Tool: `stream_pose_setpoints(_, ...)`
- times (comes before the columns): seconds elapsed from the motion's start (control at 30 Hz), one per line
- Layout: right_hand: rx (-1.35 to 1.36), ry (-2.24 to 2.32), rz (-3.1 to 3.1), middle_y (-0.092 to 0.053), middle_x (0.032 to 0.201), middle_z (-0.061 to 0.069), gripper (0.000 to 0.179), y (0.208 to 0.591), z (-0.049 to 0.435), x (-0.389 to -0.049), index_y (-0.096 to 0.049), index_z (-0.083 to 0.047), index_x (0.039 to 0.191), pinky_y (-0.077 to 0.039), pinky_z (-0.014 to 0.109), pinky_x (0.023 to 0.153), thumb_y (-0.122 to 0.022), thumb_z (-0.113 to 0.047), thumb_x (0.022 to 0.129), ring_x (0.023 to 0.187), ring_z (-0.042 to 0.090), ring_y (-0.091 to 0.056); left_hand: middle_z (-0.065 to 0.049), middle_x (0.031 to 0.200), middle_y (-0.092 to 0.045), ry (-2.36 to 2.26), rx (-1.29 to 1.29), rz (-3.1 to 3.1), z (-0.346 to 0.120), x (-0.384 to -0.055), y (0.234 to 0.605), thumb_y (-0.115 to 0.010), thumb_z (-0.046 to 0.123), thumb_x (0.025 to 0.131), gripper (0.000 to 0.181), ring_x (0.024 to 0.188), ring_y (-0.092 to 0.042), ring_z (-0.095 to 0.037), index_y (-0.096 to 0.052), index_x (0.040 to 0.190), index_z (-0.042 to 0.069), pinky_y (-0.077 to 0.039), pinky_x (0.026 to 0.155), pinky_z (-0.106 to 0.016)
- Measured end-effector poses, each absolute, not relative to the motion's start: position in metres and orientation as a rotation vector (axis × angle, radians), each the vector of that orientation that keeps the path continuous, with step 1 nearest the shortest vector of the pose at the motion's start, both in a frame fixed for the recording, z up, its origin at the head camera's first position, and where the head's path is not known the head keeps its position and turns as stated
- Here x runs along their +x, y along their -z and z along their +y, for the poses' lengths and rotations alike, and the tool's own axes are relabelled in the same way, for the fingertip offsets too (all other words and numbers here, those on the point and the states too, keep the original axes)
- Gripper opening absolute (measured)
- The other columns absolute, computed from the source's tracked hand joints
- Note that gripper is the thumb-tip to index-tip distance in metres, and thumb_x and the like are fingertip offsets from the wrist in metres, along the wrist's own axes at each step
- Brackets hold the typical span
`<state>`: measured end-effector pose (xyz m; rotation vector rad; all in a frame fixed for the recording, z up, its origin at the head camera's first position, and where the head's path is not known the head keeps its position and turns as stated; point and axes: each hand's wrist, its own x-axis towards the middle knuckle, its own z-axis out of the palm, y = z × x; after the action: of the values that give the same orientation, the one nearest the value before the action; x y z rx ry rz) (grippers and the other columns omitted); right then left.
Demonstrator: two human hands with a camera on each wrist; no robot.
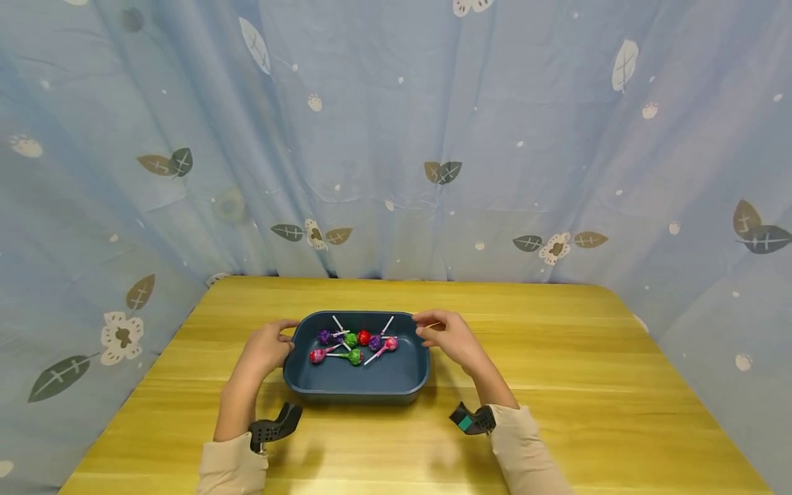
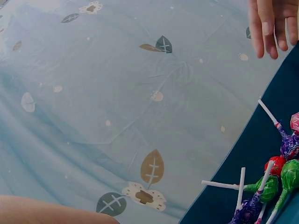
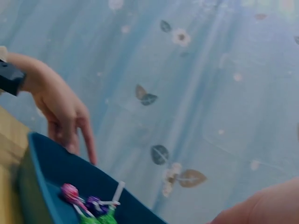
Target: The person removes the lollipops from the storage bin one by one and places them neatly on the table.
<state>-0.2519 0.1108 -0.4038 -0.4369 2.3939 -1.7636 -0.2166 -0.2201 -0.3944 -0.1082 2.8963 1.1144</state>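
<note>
A dark blue rectangular tray (image 1: 386,377) with rounded corners holds several wrapped lollipops, among them a red one (image 1: 364,337), green ones (image 1: 355,356) and purple ones (image 1: 324,336). At the tray's left end is my left hand (image 1: 262,349), its index finger reaching along the rim; in the right wrist view this hand (image 3: 65,105) hangs with fingers pointing down by the tray wall. My right hand (image 1: 454,337) is by the right end, fingers loosely bent near the rim. Whether either hand touches the tray is hard to tell. Neither holds a lollipop.
The tray stands on a yellow wood-grain table (image 1: 557,385). A pale blue curtain (image 1: 396,137) with leaf and flower prints hangs behind the table and along both sides. Each wrist wears a black camera mount, such as the right mount (image 1: 473,419).
</note>
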Motion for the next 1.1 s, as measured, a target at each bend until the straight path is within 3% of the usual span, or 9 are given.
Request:
stream_pose_setpoints(0.27, -0.594, 1.716, 2.315, -0.061, 0.113, 0.025, 0.029, 0.406, 0.075, -0.253, -0.061, 0.008, 0.120, -0.052, 0.044, 0.083, -0.060, -0.004, 0.094, 0.100, 0.040, -0.062, -0.033, 0.112, -0.061, -1.106, -0.101, 2.889, -0.221, -0.216, 0.394, -0.050, -0.004, 0.089, 0.046, 0.080, -0.066, -0.027, -0.050, 0.135, -0.007, -0.047, 0.058, -0.033)
stream_pose_setpoints(0.57, -0.639, 1.604, 2.337, -0.062, 0.097, 0.014, 0.029, 0.412, 0.044, -0.267, -0.063, 0.008, 0.118, -0.054, 0.042, 0.077, -0.063, 0.001, 0.090, 0.086, 0.030, -0.064, -0.032, 0.111, -0.062, -1.096, -0.114, 2.895, -0.220, -0.216, 0.394, -0.051, -0.004, 0.089, 0.046, 0.083, -0.066, -0.028, -0.051, 0.134, -0.006, -0.049, 0.059, -0.034)
stream_pose_setpoints(0.8, -0.674, 1.492, 2.355, -0.062, 0.094, 0.012, 0.030, 0.411, 0.024, -0.276, -0.062, 0.007, 0.119, -0.055, 0.044, 0.073, -0.063, 0.003, 0.089, 0.083, 0.034, -0.066, -0.031, 0.110, -0.063, -1.088, -0.110, 2.896, -0.222, -0.217, 0.395, -0.051, -0.004, 0.088, 0.047, 0.078, -0.065, -0.025, -0.051, 0.134, -0.006, -0.047, 0.058, -0.033)
stream_pose_setpoints(0.93, -0.678, 1.407, 2.401, -0.063, 0.093, 0.011, 0.031, 0.412, 0.018, -0.278, -0.064, 0.005, 0.117, -0.055, 0.043, 0.069, -0.066, 0.001, 0.087, 0.075, 0.027, -0.066, -0.031, 0.108, -0.063, -1.086, -0.107, 2.898, -0.222, -0.217, 0.395, -0.051, -0.004, 0.088, 0.046, 0.077, -0.065, -0.025, -0.051, 0.134, -0.007, -0.049, 0.059, -0.034)
stream_pose_setpoints(1.1, -0.705, 1.289, 2.460, -0.066, 0.096, 0.012, 0.031, 0.416, 0.014, -0.281, -0.068, 0.000, 0.113, -0.052, 0.031, 0.064, -0.072, 0.000, 0.082, 0.073, 0.015, -0.063, -0.030, 0.108, -0.064, -1.079, -0.107, 2.907, -0.220, -0.217, 0.393, -0.052, -0.003, 0.088, 0.045, 0.080, -0.066, -0.028, -0.051, 0.133, -0.007, -0.051, 0.061, -0.035)
